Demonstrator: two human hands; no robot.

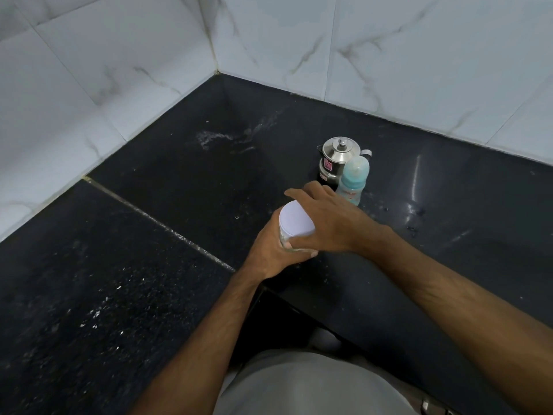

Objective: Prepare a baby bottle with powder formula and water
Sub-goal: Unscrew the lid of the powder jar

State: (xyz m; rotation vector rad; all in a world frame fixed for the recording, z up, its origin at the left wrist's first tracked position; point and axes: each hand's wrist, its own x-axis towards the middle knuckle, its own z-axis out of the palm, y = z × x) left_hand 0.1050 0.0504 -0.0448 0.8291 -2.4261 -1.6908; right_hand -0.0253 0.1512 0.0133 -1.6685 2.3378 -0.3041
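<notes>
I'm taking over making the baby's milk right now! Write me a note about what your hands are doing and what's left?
Left hand grips the glass jar from below, above the black counter. Right hand wraps its white lid, which is on.
Baby bottle stands capped in front of the steel kettle.
Done: nothing visible.
Left: open jar, add powder and water to bottle.
</notes>
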